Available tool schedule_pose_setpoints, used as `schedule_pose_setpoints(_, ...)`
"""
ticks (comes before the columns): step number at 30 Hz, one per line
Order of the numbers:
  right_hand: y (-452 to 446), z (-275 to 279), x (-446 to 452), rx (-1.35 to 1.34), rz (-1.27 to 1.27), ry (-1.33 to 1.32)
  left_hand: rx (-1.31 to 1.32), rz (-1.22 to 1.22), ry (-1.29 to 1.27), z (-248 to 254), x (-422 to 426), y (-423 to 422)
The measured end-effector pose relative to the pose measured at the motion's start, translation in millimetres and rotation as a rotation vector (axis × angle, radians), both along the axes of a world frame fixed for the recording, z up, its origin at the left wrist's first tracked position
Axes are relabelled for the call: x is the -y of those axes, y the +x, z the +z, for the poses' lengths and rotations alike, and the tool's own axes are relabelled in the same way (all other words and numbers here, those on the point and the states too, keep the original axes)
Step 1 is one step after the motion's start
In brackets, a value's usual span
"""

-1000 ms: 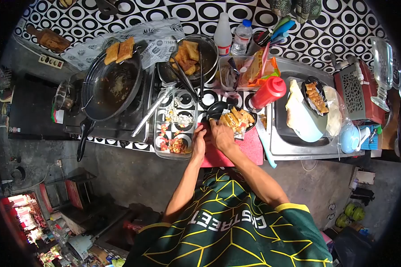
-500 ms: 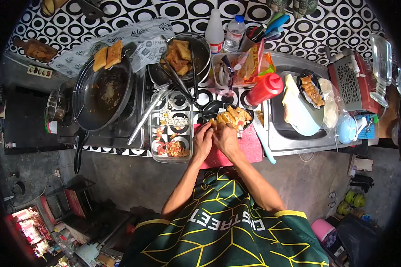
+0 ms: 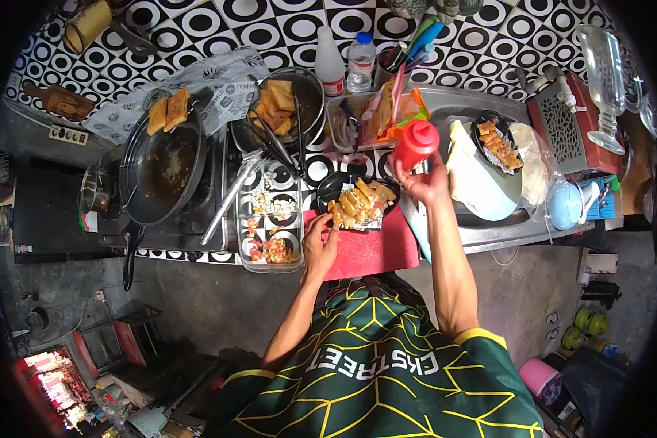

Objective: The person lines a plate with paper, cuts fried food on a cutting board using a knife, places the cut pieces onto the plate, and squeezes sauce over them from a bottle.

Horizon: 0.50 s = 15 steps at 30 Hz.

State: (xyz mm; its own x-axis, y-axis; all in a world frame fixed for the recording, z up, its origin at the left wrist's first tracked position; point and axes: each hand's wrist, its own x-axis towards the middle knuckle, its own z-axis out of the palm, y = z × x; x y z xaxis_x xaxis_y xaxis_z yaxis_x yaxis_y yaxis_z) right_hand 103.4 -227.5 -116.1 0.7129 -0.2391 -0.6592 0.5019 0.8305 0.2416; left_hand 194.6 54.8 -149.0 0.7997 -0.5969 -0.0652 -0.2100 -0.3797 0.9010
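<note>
My right hand [image 3: 429, 184] is wrapped around a red squeeze bottle [image 3: 416, 142], lifted upright to the right of a black plate [image 3: 330, 185]. Cut, filled fried pastry pieces [image 3: 361, 201] lie on printed paper in that plate. At the plate's left edge, the fingers of my left hand [image 3: 320, 244] close on a pastry piece [image 3: 333, 213]; part of the grip is hidden. Beneath the plate is a red cutting board [image 3: 372, 252]. A light-blue knife [image 3: 416, 230] lies on its right, partly behind my right forearm.
Left of the board stands a divided glass container [image 3: 270, 255] with chopped fillings. Behind are a pot of fried pastries [image 3: 276, 106] with tongs and a frying pan [image 3: 164, 168]. On the right, a second black plate [image 3: 498, 142] of pastries rests over the sink [image 3: 482, 226].
My right hand has left the pastries and taken hold of the red bottle. My left hand stays at the plate's left side. The whole view has shifted slightly.
</note>
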Motion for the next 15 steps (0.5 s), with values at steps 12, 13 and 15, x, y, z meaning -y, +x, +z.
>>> schedule_pose_setpoints(12,-22.5,5.6,-45.1,0.188,0.104,-0.409,-0.087,0.198,-0.076,-2.9,-36.2,-26.8)
schedule_pose_setpoints(13,-26.5,22.8,-55.4,0.202,0.136,-0.447,-0.033,0.200,-0.070,-3.0,-37.0,-28.3)
schedule_pose_setpoints(15,-29.7,52.8,-72.1,0.231,0.194,-0.520,-0.062,0.205,-0.057,-2.1,-38.4,-30.5)
